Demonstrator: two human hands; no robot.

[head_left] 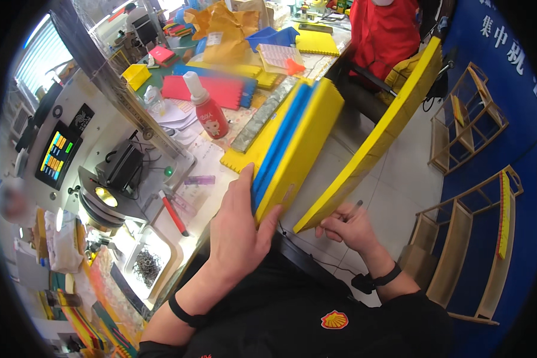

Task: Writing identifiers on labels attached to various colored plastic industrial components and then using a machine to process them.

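My left hand (241,230) is closed round the near end of a stack of yellow and blue boards (289,152), thumb on the yellow face. The stack tilts up and away, over the table's right edge. To its right, a long yellow board (373,140) slants up toward the far right. My right hand (349,227) is at that board's lower end, its fingers pinched together. A dark, thin, pen-like stick (358,204) pokes out above them; most of it is hidden. Whether the fingers also grip the board is unclear.
A red bottle with a white cap (210,113), a grey bar (265,116) and a red pen (173,213) are on the table. A machine with a lamp (104,197) and a tray of small metal pieces (152,262) stand left. Wooden racks (450,256) line the blue wall.
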